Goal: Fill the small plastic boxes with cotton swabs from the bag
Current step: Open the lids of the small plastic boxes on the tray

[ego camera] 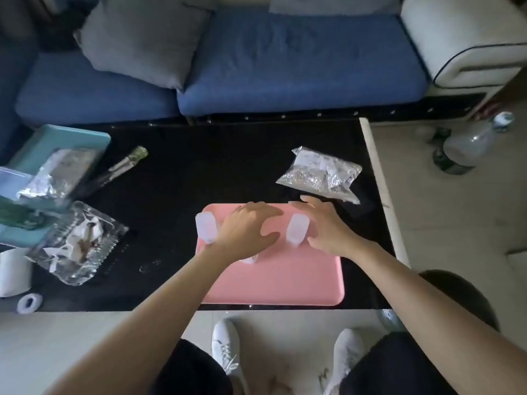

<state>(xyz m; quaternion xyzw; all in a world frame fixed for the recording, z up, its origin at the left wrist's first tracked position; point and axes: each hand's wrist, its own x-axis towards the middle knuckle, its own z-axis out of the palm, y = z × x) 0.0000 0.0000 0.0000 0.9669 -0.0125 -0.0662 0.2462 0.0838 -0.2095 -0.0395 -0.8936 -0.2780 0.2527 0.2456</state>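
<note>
The left hand [245, 232] and right hand [328, 229] are held over a pink tray [285, 280] on a black table [199, 172], fingers spread, nothing gripped. One small plastic box [206, 227] is seen beside the left hand, a second box [297, 230] between the hands, a third box [250, 259] mostly hidden under the left wrist. The crinkled plastic bag [320, 173] is laid just beyond the tray's far right corner.

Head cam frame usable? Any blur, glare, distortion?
Head view: dim overall, floor at right brighter; teal tray and clear container at the left edge smeared by blur; wide-angle bows the sofa and table edges; bag glints, no blown glare; left hand, right hand and pink tray reasonably sharp.
</note>
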